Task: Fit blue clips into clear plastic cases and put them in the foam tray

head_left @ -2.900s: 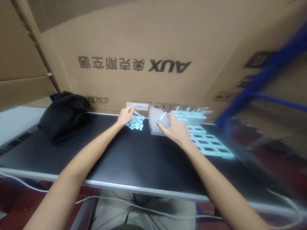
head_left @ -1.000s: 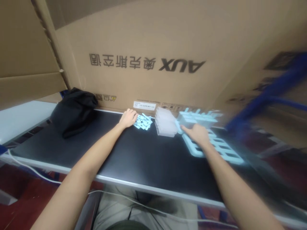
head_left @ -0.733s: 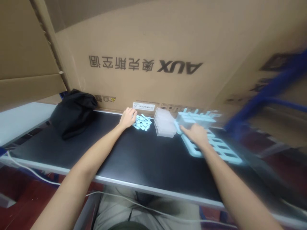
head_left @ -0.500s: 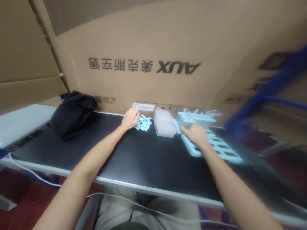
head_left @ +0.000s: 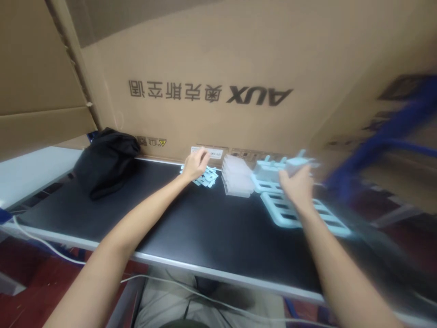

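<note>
My left hand (head_left: 197, 164) is over a loose pile of small flat light-blue pieces (head_left: 207, 176), its fingers pinched together. Whatever may be between those fingertips is too small to make out. At the right, my right hand (head_left: 298, 186) grips a pale-blue popsicle mold (head_left: 296, 165) with a stick handle pointing up. Beside it, other popsicle molds (head_left: 268, 169) with upright handles sit in a light-blue slotted rack (head_left: 265, 186). Nearer to me lies another light-blue slotted rack (head_left: 278, 214), partly hidden by my right wrist. Between my hands stands a stack of translucent plastic pieces (head_left: 237, 177).
A black cloth bag (head_left: 105, 161) rests at the left of the black table (head_left: 205, 237). A large cardboard box (head_left: 177, 118) stands along the table's back edge. Blue metal framing (head_left: 372, 141) rises at the right, and a white cable (head_left: 191, 291) runs below the front edge.
My left hand has lifted and moved right over the pile. My right hand has moved right and up along the racked molds and now grips one at the right end.
</note>
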Demonstrator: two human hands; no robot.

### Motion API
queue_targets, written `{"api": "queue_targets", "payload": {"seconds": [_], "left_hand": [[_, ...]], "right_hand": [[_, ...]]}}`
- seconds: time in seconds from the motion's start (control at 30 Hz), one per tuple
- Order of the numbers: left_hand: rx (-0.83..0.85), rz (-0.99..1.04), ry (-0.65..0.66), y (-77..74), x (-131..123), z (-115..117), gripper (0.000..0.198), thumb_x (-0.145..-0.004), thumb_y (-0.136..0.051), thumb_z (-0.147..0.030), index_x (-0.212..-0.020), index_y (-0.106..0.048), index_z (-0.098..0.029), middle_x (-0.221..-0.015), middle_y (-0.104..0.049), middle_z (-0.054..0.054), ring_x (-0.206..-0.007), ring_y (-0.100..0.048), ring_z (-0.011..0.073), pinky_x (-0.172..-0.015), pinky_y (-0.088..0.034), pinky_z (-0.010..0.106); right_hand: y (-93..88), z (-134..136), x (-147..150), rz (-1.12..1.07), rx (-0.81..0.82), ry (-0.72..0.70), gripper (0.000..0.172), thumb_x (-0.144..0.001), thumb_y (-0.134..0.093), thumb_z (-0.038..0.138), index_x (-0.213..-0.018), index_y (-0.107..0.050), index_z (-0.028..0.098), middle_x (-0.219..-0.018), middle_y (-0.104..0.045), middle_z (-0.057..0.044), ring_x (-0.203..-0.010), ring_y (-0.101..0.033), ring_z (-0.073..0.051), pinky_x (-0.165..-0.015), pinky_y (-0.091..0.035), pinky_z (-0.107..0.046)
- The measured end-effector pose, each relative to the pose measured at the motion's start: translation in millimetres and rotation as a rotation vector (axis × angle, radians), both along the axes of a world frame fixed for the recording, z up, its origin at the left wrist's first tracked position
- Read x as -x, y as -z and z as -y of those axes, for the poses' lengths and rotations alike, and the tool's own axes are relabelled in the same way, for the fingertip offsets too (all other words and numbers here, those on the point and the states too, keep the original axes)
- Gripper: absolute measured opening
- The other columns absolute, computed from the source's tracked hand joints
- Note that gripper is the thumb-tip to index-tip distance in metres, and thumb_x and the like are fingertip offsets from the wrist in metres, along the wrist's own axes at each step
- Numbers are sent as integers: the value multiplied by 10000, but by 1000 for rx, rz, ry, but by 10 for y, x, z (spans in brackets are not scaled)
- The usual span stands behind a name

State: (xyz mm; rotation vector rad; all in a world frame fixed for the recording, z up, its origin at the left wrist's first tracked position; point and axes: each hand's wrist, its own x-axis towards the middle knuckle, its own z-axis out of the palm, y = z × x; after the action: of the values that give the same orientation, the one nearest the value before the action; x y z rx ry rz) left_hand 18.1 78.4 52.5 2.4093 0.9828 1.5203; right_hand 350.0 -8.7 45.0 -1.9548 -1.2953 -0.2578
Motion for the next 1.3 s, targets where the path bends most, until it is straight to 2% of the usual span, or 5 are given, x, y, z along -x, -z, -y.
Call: {"api": "queue_targets", "payload": {"seconds": [0.17, 0.4, 0.63, 0.97, 1.3], "left_hand": [[195, -59, 261, -289, -416, 365, 442, -1054, -427, -600, -1312, -469, -244, -687, -578, -36, -632, -581, 186, -688, -435, 335], [160, 93, 369, -354, -503, 310, 275, -1035, -535, -449, -1015, -649, -199, -919, -689, 28, -699, -576, 119, -716, -475, 274], [328, -57, -63, 90, 293, -488, 413, -1067, -412, -465, -1038, -730, -202, -914, -760, 39, -881, -703, 183, -836, -520, 289], [321, -358, -123, 499, 636, -679, 441, -1063, -367, -463, -1131, -748, -251, -1216, -770, 35, -1162, -658, 245, -1105, -430, 407], [234, -368, -210, 533, 592, -567, 441, -1063, -370, -520, -1180, -679, -227, -1248, -681, 92, -1211, -519, 287, -1128, -388, 472]], "right_hand": [[-186, 297, 735, 232, 50, -205, 496, -786, -571, 468, -1182, -531, 172, -885, -684, -141, -768, -623, -323, -658, -412, -378], [-239, 440, 1095, 393, 187, -293, 484, -822, -543, 465, -1204, -535, 167, -941, -727, -150, -766, -651, -318, -633, -369, -348], [-268, 445, 958, 254, 177, -268, 696, -910, -475, 699, -1349, -500, 160, -989, -743, -177, -859, -693, -361, -700, -442, -386], [-590, -130, 1511, 484, 351, -370, 813, -907, -358, 860, -1443, -564, 284, -1074, -762, -175, -1009, -716, -393, -822, -518, -485], [-308, -299, 455, 235, 21, -669, 747, -903, -462, 765, -1348, -514, 167, -1306, -579, -223, -1226, -591, -381, -1058, -467, -548]]}}
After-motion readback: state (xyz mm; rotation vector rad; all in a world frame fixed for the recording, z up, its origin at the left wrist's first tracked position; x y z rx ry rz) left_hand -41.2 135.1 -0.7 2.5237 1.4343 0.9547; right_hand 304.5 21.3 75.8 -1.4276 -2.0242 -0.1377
